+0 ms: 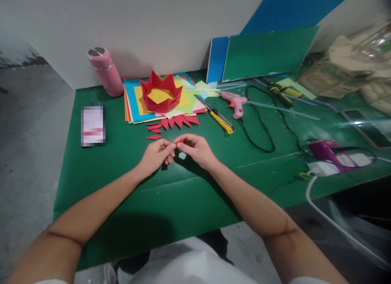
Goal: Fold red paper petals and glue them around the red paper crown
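Observation:
Between the fingertips of both hands is a small folded piece of red paper (179,142), mostly covered by the fingers. My left hand (156,156) pinches its left end, and my right hand (195,149) grips it from the right. Just beyond the hands lie several pointed red paper pieces (180,121), with a single red piece (153,137) nearest my left hand. A ring of folded red paper (161,101) with upright points sits on a stack of coloured paper sheets (130,107).
A yellow utility knife (221,121) and a pink glue gun (236,104) with a black cord lie to the right. At the back left stands a pink thermos (106,74); a blurred phone-like object (93,125) is in front. A purple device (328,151) and white power strip (324,168) lie right.

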